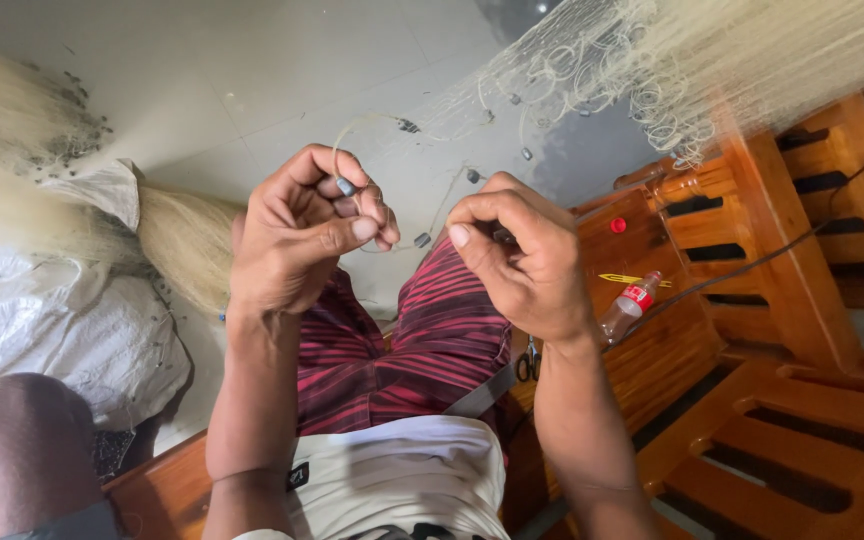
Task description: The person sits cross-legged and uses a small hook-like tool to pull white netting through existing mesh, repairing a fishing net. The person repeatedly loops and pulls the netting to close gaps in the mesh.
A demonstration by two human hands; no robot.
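Biggest thing here is the pale fishing net [712, 70], hanging well above your hands and spilling over the wooden bench [752, 330]. Another bundle of net [187, 245] is lying left of your left hand [297, 235], on the white sack [72, 340]. Your left hand is curling tight, pinching the thin line [352, 135] with a small grey sinker [346, 186] sitting between fingertips. Your right hand [517, 255] is closing narrow around the same line just beside it. A plastic bottle [629, 307] is lying right of that hand, scissors [529, 362] below it.
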